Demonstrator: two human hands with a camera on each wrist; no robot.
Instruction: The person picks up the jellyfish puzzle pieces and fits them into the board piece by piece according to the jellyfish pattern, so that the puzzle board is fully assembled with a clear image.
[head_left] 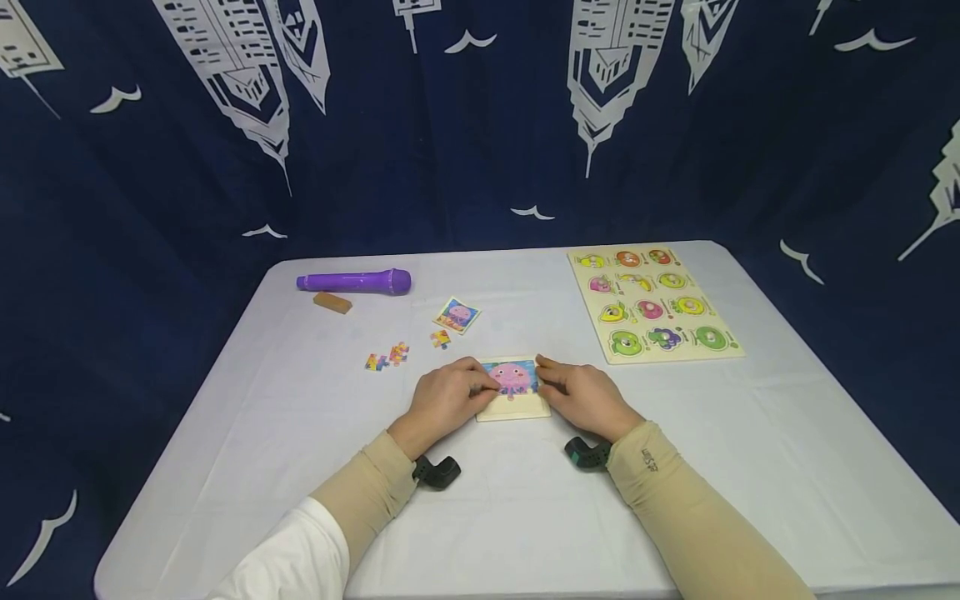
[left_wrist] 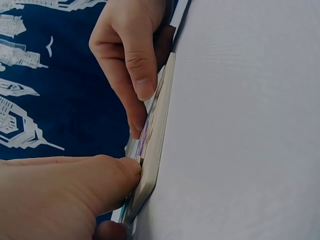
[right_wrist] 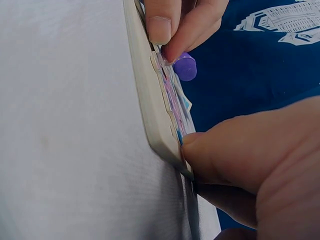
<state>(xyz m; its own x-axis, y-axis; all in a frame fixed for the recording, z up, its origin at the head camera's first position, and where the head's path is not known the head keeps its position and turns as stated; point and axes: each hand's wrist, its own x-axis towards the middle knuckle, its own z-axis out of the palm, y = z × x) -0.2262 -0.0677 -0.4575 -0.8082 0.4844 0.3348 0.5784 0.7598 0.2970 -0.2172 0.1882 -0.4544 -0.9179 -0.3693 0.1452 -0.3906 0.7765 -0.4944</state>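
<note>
A small wooden jigsaw puzzle board (head_left: 513,407) lies in front of me, its upper part filled with a pink octopus picture (head_left: 512,377) and its lower part bare wood. My left hand (head_left: 450,392) grips the board's left side, thumb and fingertips over the picture's left part. At the right side, my right hand (head_left: 588,396) holds the board, thumb on the lower corner of the picture and fingers along the edge. The right wrist view shows that thumb (right_wrist: 197,147) against the pieces. Loose puzzle pieces (head_left: 398,353) lie to the left; another piece (head_left: 440,339) lies behind the board.
A square octopus picture card (head_left: 457,316) lies behind the loose pieces. Farther left are a purple microphone (head_left: 354,282) and a small brown block (head_left: 332,302). A large fruit puzzle board (head_left: 652,304) occupies the back right of the white table (head_left: 225,433). A dark blue printed curtain (head_left: 442,125) hangs behind.
</note>
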